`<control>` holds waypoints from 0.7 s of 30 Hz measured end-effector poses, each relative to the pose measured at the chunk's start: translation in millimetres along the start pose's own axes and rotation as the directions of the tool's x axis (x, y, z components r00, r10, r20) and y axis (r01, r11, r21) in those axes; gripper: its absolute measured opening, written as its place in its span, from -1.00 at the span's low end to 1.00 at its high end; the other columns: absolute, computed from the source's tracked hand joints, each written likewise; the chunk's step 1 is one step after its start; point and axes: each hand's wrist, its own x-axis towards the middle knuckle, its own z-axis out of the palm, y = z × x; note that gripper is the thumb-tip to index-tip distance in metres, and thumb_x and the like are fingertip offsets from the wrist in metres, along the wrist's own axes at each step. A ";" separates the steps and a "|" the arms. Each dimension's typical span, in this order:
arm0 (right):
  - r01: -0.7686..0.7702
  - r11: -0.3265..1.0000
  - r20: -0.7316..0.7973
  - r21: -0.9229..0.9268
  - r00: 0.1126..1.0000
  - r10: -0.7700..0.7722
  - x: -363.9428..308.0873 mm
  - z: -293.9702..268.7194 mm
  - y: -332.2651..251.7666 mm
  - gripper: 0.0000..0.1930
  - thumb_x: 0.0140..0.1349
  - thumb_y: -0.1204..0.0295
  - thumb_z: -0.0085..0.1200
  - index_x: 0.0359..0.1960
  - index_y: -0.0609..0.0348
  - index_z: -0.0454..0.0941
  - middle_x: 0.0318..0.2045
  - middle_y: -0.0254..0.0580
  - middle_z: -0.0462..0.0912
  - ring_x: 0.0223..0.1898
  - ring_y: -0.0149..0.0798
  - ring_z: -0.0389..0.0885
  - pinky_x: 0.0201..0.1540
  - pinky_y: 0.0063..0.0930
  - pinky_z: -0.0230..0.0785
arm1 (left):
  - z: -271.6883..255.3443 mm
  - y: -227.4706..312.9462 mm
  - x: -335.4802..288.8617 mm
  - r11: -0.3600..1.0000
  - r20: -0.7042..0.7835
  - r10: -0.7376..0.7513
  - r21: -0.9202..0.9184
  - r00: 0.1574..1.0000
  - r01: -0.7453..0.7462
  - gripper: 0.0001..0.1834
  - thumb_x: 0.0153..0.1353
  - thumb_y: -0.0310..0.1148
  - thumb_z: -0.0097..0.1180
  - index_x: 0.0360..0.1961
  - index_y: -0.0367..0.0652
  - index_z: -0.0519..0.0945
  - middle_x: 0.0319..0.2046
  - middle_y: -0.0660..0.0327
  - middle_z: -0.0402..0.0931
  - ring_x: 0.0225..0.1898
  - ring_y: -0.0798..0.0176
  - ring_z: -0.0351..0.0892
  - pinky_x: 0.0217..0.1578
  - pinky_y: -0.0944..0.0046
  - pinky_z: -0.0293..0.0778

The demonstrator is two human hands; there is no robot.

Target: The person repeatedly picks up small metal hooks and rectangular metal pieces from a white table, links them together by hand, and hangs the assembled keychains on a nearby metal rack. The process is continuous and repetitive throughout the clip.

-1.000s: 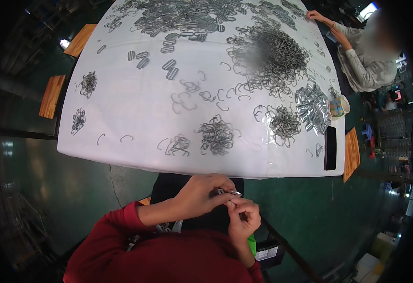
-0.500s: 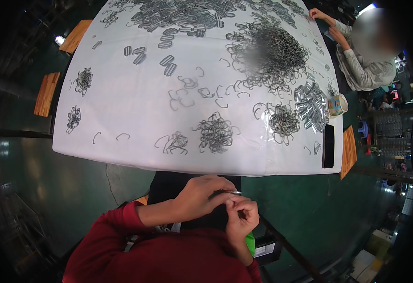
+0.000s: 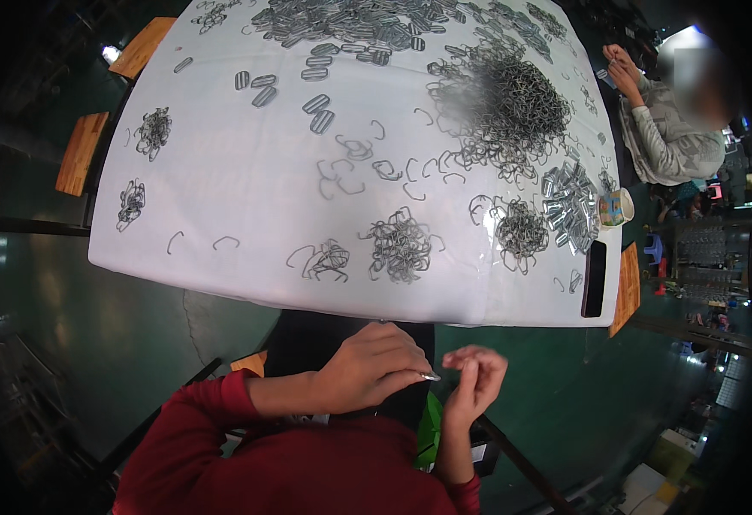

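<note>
At the far left, a wooden seat (image 3: 81,154) stands beside the white-covered surface (image 3: 230,184), whose left edge carries two small clumps of wire hooks, an upper one (image 3: 154,133) and a lower one (image 3: 131,204). Two loose hooks (image 3: 226,244) lie near the front edge. Farther right, a few slotted buckles (image 3: 317,104) lie in front of a broad buckle pile (image 3: 350,24) at the far side. A loose hook cluster (image 3: 328,261) sits just beside a denser hook heap (image 3: 400,246). Below the front edge, the left hand (image 3: 374,369) grasps a small metal piece (image 3: 430,376) between its fingers, the piece jutting out toward the right. Apart from it, the right hand (image 3: 476,379) is raised with its fingers loosely bent; blur makes it impossible to tell whether they grip anything. Above are a large dark wire heap (image 3: 526,107) and a smaller hook pile (image 3: 522,233), then shiny metal clips (image 3: 570,206), a black phone (image 3: 594,279) and a paper cup (image 3: 616,209). At the far right, a co-worker (image 3: 672,146) in a pale patterned top holds both hands together near the surface's edge.
</note>
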 end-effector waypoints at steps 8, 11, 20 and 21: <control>0.351 0.768 0.472 -0.535 0.878 -0.073 132.5 71.9 33.0 -0.83 0.22 0.51 0.14 -0.15 0.20 0.54 -0.15 -0.13 0.60 -0.12 -0.13 0.59 -0.12 -0.31 0.49 | -0.8 -3.0 -5.5 1.000 0.045 0.018 -0.010 0.999 -0.018 -0.87 0.14 -0.37 0.26 -0.27 -0.07 0.62 -0.33 0.31 0.60 -0.22 0.20 0.58 -0.14 0.20 0.47; 0.426 0.610 0.479 -0.668 0.874 -0.084 161.2 113.2 57.0 -0.59 0.25 0.38 0.15 0.11 0.25 0.46 0.17 0.10 0.42 0.25 0.07 0.35 0.17 -0.10 0.34 | -2.9 -4.1 -6.6 1.000 0.080 0.003 -0.017 0.997 -0.001 -0.87 0.16 -0.36 0.25 -0.26 -0.07 0.62 -0.31 0.31 0.60 -0.21 0.21 0.58 -0.13 0.20 0.46; 0.499 0.673 0.598 -0.546 0.794 -0.104 183.5 135.8 80.9 -0.42 0.29 0.23 0.10 0.26 0.31 0.32 0.34 0.29 0.18 0.40 0.24 0.07 0.40 0.07 -0.05 | 0.5 -10.3 -7.2 0.997 0.159 -0.044 -0.058 0.986 0.054 -0.85 0.12 -0.41 0.28 -0.25 -0.02 0.66 -0.27 0.38 0.63 -0.19 0.29 0.59 -0.10 0.28 0.42; 0.446 0.661 0.538 -0.603 0.840 -0.077 193.3 134.8 83.2 -0.43 0.29 0.25 0.10 0.26 0.31 0.33 0.32 0.28 0.21 0.37 0.24 0.11 0.38 0.07 -0.01 | 1.3 -10.8 -6.5 0.996 0.163 -0.048 -0.066 0.985 0.060 -0.83 0.09 -0.44 0.30 -0.25 -0.02 0.67 -0.27 0.38 0.64 -0.19 0.30 0.59 -0.11 0.30 0.41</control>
